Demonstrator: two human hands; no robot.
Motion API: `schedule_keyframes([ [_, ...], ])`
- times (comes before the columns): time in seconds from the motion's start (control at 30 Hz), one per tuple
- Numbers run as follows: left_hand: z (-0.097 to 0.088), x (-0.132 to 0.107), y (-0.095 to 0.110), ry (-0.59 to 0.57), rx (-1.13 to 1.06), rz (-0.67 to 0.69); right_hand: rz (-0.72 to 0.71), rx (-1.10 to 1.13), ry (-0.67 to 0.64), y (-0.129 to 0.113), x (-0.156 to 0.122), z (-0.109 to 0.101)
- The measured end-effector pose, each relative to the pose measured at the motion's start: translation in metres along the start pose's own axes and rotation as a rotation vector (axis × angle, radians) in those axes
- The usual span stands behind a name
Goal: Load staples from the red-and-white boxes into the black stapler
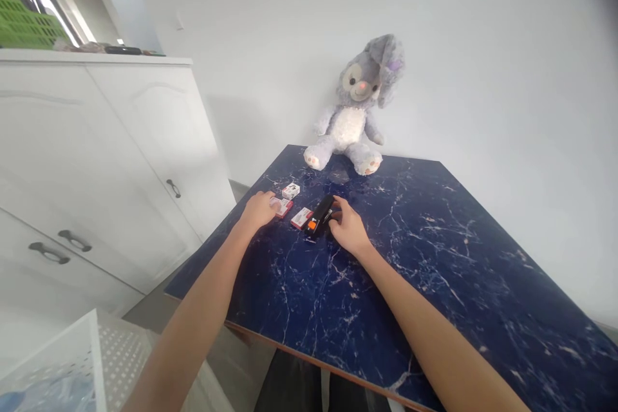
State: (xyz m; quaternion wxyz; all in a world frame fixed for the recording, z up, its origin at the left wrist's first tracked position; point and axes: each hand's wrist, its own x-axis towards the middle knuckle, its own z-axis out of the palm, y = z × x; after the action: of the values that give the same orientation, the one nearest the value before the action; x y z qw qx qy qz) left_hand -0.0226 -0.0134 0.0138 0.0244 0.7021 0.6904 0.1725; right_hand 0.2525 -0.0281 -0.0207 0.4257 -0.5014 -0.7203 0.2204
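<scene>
Head view: your right hand (348, 226) has its fingers closed around the black stapler with an orange insert (319, 214), which lies on the dark blue marbled worktop (434, 257). Your left hand (261, 209) rests its fingertips on a small red-and-white cardboard box (283, 207); I cannot tell whether they pinch it. A second such box (302, 217) lies between both sets of fingers, so swinging the stapler would likely knock it.

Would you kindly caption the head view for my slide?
Right hand holds a black stapler; left hand touches a small box on the blue table.
</scene>
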Motion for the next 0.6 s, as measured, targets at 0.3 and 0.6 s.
schedule_keyframes([
  [0.3,-0.012,0.000,0.005,0.058,-0.019,0.098,0.003,-0.046,0.021,0.006,0.002,0.002],
  [0.6,-0.006,-0.025,0.058,-0.170,-0.234,0.672,-0.044,-0.054,0.042,0.007,0.002,0.003],
])
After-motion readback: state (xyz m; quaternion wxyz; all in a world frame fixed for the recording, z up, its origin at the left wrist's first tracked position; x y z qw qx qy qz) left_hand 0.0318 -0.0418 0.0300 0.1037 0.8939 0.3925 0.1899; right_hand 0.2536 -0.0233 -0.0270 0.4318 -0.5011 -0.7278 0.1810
